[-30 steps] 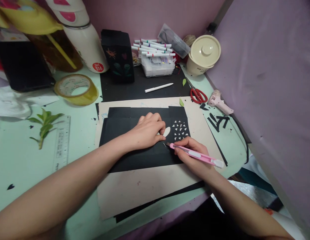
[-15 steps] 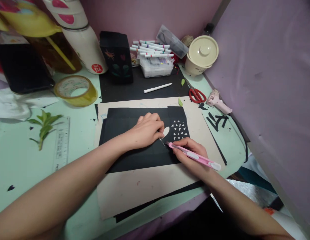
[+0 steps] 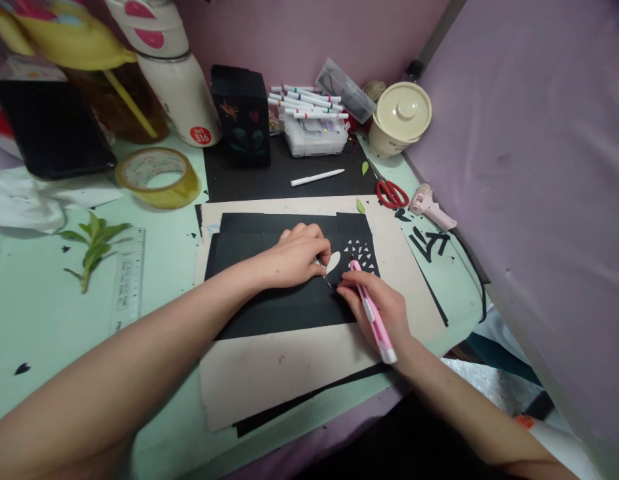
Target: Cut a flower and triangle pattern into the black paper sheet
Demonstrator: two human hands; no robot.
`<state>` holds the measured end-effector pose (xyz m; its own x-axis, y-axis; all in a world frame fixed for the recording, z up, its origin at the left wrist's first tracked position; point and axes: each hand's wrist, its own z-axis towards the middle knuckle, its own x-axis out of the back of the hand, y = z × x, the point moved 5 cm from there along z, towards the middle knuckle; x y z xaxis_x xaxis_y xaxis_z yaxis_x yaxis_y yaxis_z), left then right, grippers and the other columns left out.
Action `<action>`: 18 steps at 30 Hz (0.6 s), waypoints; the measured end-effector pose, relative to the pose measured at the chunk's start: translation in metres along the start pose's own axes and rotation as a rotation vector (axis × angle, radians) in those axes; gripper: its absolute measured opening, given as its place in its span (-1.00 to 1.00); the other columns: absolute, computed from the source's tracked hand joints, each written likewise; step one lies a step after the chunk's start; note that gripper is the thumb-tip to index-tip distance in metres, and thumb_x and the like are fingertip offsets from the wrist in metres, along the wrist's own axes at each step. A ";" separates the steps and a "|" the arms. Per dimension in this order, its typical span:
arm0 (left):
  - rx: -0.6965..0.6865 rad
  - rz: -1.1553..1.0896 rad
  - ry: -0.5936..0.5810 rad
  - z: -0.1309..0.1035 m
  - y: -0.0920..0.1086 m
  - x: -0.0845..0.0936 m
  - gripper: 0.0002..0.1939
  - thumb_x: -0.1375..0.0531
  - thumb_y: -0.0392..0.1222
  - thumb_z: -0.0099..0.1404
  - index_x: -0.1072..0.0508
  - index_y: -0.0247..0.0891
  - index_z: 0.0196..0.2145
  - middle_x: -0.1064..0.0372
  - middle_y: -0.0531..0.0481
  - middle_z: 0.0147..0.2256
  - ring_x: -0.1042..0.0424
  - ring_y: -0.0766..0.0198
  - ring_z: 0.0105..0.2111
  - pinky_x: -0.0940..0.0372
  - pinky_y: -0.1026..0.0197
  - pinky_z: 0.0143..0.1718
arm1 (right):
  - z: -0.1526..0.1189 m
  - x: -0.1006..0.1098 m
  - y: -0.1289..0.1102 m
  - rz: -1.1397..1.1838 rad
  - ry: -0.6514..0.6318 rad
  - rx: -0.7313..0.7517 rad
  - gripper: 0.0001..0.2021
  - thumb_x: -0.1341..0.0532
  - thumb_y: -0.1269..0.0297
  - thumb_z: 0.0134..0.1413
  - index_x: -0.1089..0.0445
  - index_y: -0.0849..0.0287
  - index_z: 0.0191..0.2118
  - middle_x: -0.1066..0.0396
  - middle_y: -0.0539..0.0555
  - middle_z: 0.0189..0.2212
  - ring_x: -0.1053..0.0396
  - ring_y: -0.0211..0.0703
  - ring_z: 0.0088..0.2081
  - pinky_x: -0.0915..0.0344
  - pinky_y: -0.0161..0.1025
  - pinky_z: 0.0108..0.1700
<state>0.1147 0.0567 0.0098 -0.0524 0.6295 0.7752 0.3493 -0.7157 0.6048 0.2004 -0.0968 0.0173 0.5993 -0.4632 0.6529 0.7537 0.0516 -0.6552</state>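
Observation:
Black paper (image 3: 279, 307) lies flat on a larger pale board (image 3: 269, 373). Small triangular holes and a pale oval opening show in its right part. My left hand (image 3: 302, 253) rests on the black paper with its fingers curled together beside the oval; whatever is between the fingertips, if anything, is too small to make out. Between my right thumb and fingers is a pink craft knife (image 3: 373, 310), its tip end near the triangular holes and its white end toward me. My right hand (image 3: 382, 303) is just right of the oval, over the paper's right part.
Behind the board are a white pen (image 3: 317, 177), red scissors (image 3: 390, 195), a pink glue gun (image 3: 433, 207) and a lidded pot (image 3: 402, 117). Black strips (image 3: 429, 243) lie to the right. A tape roll (image 3: 184, 191), a leafy sprig (image 3: 95, 247) and a ruler (image 3: 130, 280) are to the left.
The knife in my right hand has swung more upright, its tip end now up by the triangular holes. My left hand stays by the oval. The view has shifted slightly.

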 end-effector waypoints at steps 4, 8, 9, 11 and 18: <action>0.003 0.000 0.009 0.000 0.000 0.000 -0.95 -0.23 -0.20 0.27 -0.44 -0.19 -0.29 -0.26 -0.04 -0.08 -0.19 0.06 -0.03 -0.06 0.07 -0.07 | 0.000 -0.013 -0.005 -0.149 -0.043 0.008 -0.94 -0.23 0.37 0.24 -0.38 0.09 -0.18 -0.49 0.05 -0.33 -0.43 -0.12 -0.32 -0.34 -0.21 -0.27; 0.007 -0.005 0.013 0.000 0.000 -0.001 -0.93 -0.25 -0.18 0.27 -0.44 -0.19 -0.29 -0.26 -0.03 -0.08 -0.19 0.06 -0.02 -0.06 0.07 -0.05 | 0.002 -0.019 -0.011 -0.248 -0.073 0.014 -0.94 -0.18 0.42 0.24 -0.34 0.12 -0.23 -0.43 0.05 -0.39 -0.37 -0.13 -0.36 -0.26 -0.24 -0.32; 0.009 -0.005 0.013 0.001 0.000 -0.001 -0.93 -0.25 -0.18 0.27 -0.44 -0.19 -0.29 -0.26 -0.03 -0.08 -0.19 0.06 -0.01 -0.06 0.06 -0.05 | 0.003 -0.019 -0.013 -0.274 -0.074 0.017 -0.93 -0.17 0.44 0.23 -0.33 0.12 -0.25 -0.41 0.04 -0.40 -0.35 -0.14 -0.38 -0.24 -0.25 -0.33; 0.014 -0.004 0.010 0.001 0.000 -0.001 -0.93 -0.25 -0.19 0.26 -0.44 -0.20 -0.29 -0.25 -0.03 -0.07 -0.18 0.06 0.00 -0.06 0.06 -0.04 | 0.007 -0.020 -0.016 -0.310 -0.088 0.006 -0.92 -0.15 0.46 0.21 -0.30 0.12 -0.27 -0.39 0.02 -0.42 -0.32 -0.15 -0.39 -0.21 -0.25 -0.33; 0.021 0.006 0.001 0.000 0.002 0.000 -0.90 -0.25 -0.18 0.26 -0.45 -0.20 -0.26 -0.26 -0.04 -0.06 -0.18 0.06 0.01 -0.07 0.07 -0.04 | 0.009 -0.020 -0.006 -0.009 -0.085 -0.317 -0.83 -0.16 0.48 0.10 -0.21 0.07 -0.25 -0.41 -0.09 -0.41 -0.32 -0.27 -0.44 -0.23 -0.32 -0.34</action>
<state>0.1152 0.0554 0.0115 -0.0509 0.6252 0.7788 0.3691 -0.7128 0.5964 0.1861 -0.0799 0.0114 0.6236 -0.3864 0.6796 0.6453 -0.2362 -0.7265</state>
